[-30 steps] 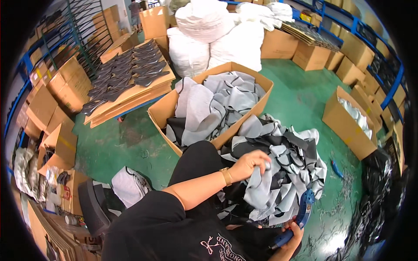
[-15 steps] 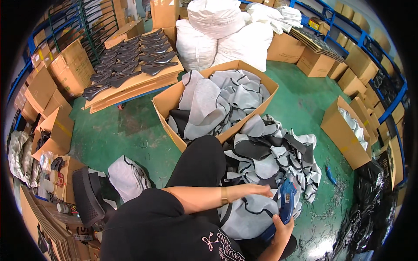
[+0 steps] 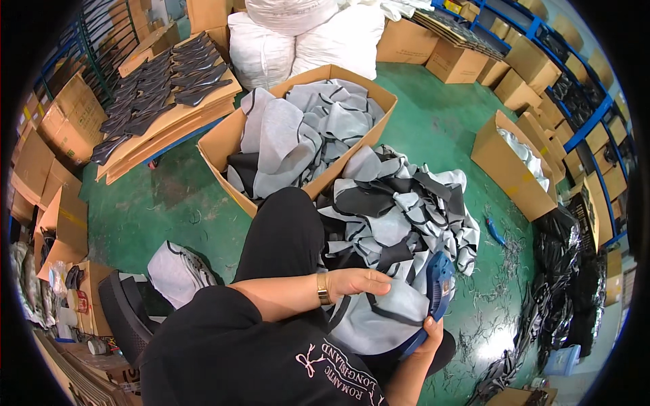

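My right hand (image 3: 430, 336) is wrapped round the handle of a blue hand-held tool (image 3: 440, 284), which stands upright at the right edge of a grey fabric piece with black trim (image 3: 376, 325) on my lap. Over the upper left of that piece lies my left hand (image 3: 359, 282), thumb on top and pointing right. Its fingers are closed on the fabric, partly hidden under the hand. Just beyond is a loose heap of grey and black fabric pieces (image 3: 393, 227) on the floor.
An open carton (image 3: 223, 177) full of grey fabric stands ahead. To my left sit a folded fabric stack (image 3: 177, 274) and a black chair-like object (image 3: 125, 314). A blue tool (image 3: 495, 231) lies right among dark scraps (image 3: 504, 271). Another carton (image 3: 514, 176) and black plastic bags (image 3: 569, 271) stand right.
The view has shifted, so the surroundings sit further left and higher. My left hand has drawn back from the blue tool and its fingers have closed. My right hand keeps its grip.
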Action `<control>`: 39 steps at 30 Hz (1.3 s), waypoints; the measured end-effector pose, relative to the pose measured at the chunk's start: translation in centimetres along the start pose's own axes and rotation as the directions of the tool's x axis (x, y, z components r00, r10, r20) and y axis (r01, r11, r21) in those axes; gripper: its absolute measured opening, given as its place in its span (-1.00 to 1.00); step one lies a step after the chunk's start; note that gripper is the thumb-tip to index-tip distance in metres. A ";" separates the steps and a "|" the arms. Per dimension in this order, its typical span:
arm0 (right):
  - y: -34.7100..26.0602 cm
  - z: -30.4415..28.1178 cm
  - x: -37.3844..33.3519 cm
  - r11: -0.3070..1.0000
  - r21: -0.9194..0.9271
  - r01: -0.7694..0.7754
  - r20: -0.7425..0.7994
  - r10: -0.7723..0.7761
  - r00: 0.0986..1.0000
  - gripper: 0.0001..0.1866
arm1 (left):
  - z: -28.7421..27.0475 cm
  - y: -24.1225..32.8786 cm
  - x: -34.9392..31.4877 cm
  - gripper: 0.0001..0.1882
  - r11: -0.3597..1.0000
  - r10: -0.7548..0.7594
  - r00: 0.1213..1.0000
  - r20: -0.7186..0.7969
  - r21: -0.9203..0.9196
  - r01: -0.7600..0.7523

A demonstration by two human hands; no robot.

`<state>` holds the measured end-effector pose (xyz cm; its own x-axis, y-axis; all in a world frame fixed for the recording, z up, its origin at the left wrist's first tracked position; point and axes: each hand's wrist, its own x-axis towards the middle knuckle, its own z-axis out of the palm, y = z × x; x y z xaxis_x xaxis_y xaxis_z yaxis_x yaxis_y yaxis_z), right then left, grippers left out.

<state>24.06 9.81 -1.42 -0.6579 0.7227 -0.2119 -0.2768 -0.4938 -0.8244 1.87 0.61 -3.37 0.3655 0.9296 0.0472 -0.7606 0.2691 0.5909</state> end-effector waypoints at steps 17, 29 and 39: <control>1.3 -4.4 3.0 0.906 0.420 -0.060 -0.307 0.204 0.929 -0.65 | -4.9 -1.6 -2.1 -0.15 0.973 -0.073 0.996 0.049 0.221 0.061; -1.6 -2.6 3.8 0.990 -0.140 -0.003 -0.193 -0.025 0.981 -0.55 | -0.9 2.2 1.7 -0.62 0.947 0.148 0.925 -0.350 -0.221 -0.235; -0.8 2.1 5.3 0.819 -0.546 -0.177 -0.238 0.051 0.970 -0.54 | 0.8 0.4 3.4 -0.58 0.938 0.183 0.884 -0.430 0.345 -0.027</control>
<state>19.29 13.04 -0.75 -0.4857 0.7907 -0.3726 0.2726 -0.2680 -0.9240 3.21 3.74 -2.32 -0.0466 0.9795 -0.1960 -0.5382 0.1406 0.8310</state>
